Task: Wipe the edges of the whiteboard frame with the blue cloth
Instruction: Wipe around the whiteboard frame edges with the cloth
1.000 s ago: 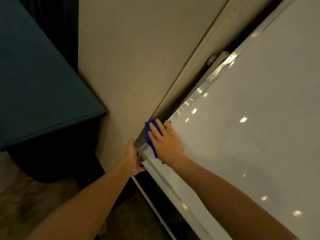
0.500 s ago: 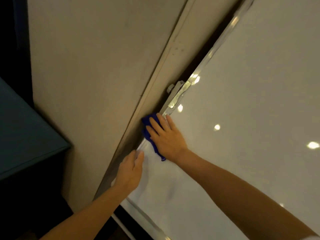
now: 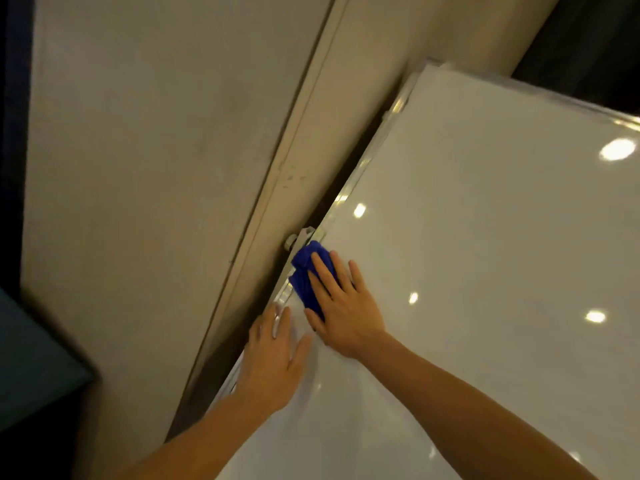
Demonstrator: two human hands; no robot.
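Observation:
The whiteboard (image 3: 485,271) fills the right of the view, its glossy white face tilted. Its metal frame edge (image 3: 367,161) runs diagonally along the left side, with a bracket (image 3: 304,237) on it. My right hand (image 3: 343,306) lies flat on the blue cloth (image 3: 306,275) and presses it onto the frame edge just below the bracket. Part of the cloth is hidden under my fingers. My left hand (image 3: 273,362) rests flat on the board near the frame edge, just below the right hand, with fingers spread and nothing in it.
A beige wall (image 3: 156,168) with a raised strip (image 3: 294,161) stands close behind the board's left edge. A dark teal surface (image 3: 31,368) sits at the lower left. The board's top corner (image 3: 429,67) shows against a dark area at the upper right.
My right hand has slid the cloth up along the frame edge to the bracket. My left hand has moved up the board after it. The view has tilted upward.

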